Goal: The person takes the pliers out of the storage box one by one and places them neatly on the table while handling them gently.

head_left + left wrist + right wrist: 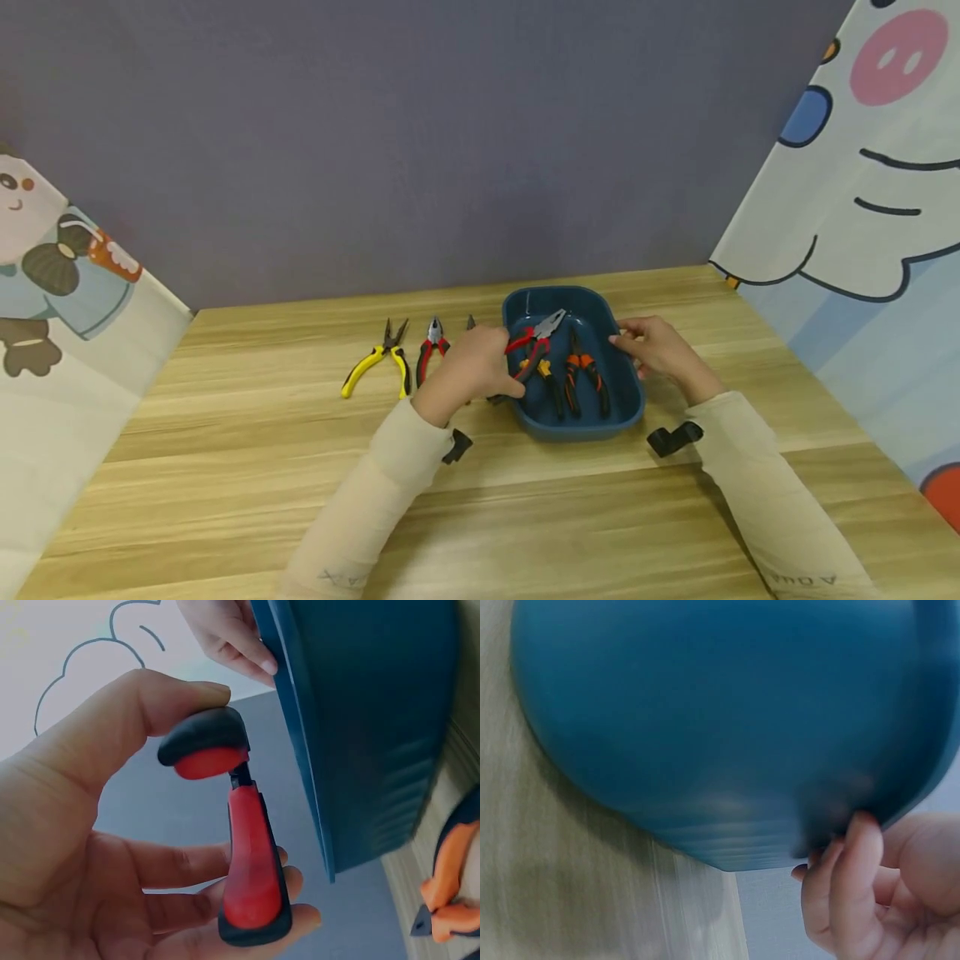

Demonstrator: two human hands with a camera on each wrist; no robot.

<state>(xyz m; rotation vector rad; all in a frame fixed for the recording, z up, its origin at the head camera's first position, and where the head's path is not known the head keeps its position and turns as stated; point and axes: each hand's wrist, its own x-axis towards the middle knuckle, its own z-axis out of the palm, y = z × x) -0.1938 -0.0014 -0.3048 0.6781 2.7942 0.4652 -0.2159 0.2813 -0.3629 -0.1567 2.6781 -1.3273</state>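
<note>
My left hand (476, 362) grips a pair of combination pliers (551, 323) with red and black handles. Their steel jaws point away over the blue plastic bin (577, 433). In the left wrist view the pliers' handles (253, 859) lie between thumb and fingers, spread apart, beside the bin's wall (367, 727). My right hand (656, 350) pinches the bin's right rim, thumb on the inside; the right wrist view shows its fingers (855, 877) at the bin's edge. Inside the bin lie orange-and-black pliers (576, 362) and a yellow-and-black handled tool (553, 392).
Left of the bin, yellow long-nose pliers (373, 358) and red-and-black pliers (423, 358) lie on the wooden table (225, 433). Another tool's tip (470, 322) shows behind my left hand. A grey panel (450, 150) stands along the table's back edge.
</note>
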